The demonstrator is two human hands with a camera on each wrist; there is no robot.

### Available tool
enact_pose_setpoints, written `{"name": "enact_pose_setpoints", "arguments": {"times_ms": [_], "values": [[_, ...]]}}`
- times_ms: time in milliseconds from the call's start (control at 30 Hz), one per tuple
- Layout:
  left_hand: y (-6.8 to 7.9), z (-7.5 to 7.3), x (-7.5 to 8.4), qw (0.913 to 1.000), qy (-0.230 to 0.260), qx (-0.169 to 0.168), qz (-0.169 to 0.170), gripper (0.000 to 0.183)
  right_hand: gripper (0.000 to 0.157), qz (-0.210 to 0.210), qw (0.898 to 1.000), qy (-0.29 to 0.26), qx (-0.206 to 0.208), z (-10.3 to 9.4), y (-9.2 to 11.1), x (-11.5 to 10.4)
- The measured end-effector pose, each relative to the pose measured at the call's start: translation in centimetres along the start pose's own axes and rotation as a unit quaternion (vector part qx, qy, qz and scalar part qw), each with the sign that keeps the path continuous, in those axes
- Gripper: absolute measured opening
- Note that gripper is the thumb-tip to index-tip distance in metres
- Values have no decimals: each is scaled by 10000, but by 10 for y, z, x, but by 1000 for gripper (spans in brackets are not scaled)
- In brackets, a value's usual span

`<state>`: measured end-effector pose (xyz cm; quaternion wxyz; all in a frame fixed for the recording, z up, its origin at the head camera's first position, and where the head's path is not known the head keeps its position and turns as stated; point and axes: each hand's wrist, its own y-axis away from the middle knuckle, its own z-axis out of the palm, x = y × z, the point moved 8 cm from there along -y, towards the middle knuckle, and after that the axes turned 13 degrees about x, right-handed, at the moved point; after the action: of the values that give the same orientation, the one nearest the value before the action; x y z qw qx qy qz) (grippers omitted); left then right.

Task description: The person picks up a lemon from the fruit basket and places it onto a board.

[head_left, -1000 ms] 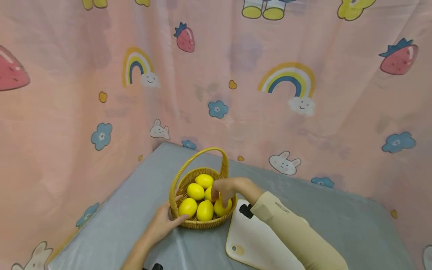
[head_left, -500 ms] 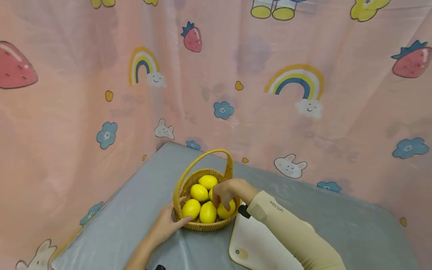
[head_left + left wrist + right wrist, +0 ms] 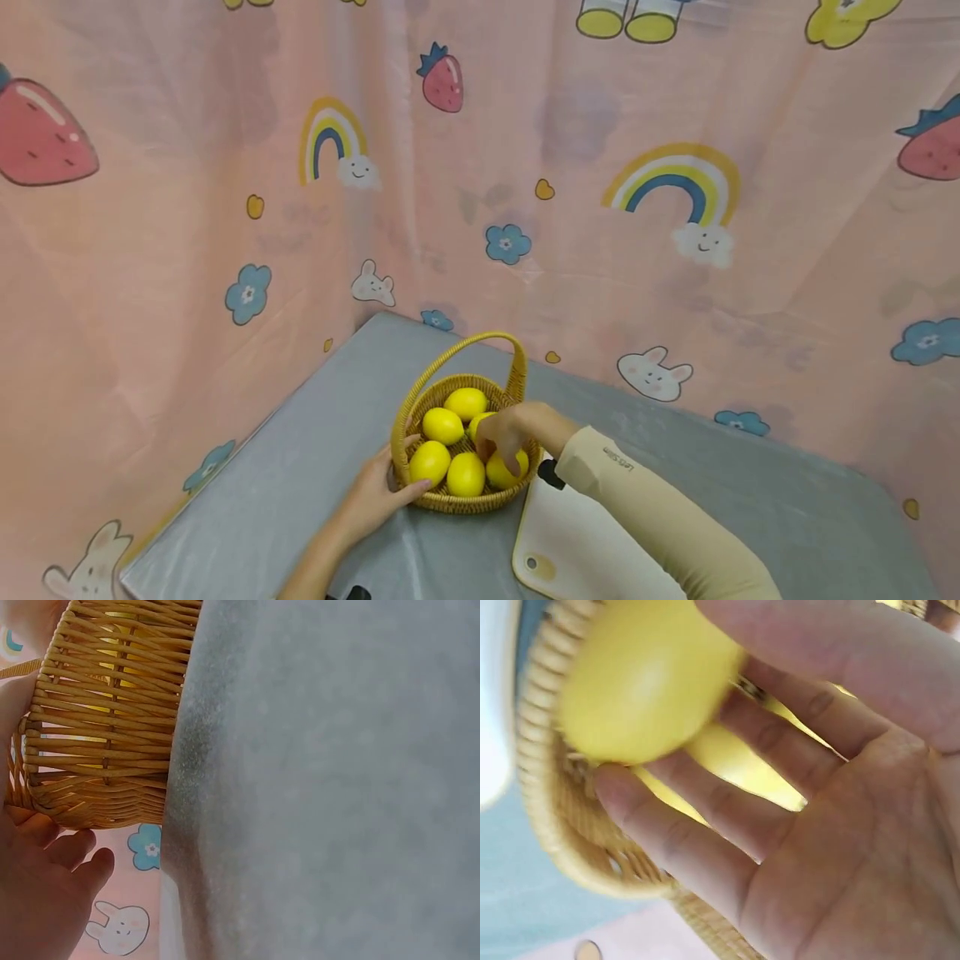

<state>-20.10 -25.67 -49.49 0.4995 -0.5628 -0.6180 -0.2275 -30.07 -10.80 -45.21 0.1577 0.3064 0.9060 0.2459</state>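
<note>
A yellow wicker basket [image 3: 468, 503] with a tall arched handle stands on the grey table, holding several lemons [image 3: 442, 426]. My left hand [image 3: 378, 492] grips its left side, thumb over the rim near the handle's foot. From the left wrist view, the fingers [image 3: 94, 874] lie along the outside of the woven wall [image 3: 105, 712]. Inside the basket, at the right, my right hand [image 3: 510, 429] holds the front-right lemon [image 3: 504, 475]. Close up in the right wrist view, thumb and fingers bend round this lemon [image 3: 645, 682], with fingertips partly hidden behind it.
A white cutting board [image 3: 592, 546] with a holed corner lies right of the basket, partly under the right forearm's beige sleeve [image 3: 652, 508]. A pink printed curtain [image 3: 465, 208] hangs behind and to the left of the grey table [image 3: 315, 433].
The head view has turned slightly left, so the scene sits further right. The right hand stays at the front-right lemon with only small finger shifts. The left hand keeps hold of the basket.
</note>
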Motion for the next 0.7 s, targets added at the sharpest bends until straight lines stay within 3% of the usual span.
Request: {"name": "enact_pose_setpoints", "arguments": {"times_ms": [200,700], "values": [[0,1,1,9999,89,-2,68,71,52,-109,9999,112,65,12,-7,2],[0,0,2,9999,145,0,93,71,54,194,9996,-41,219,1,4,5]]}}
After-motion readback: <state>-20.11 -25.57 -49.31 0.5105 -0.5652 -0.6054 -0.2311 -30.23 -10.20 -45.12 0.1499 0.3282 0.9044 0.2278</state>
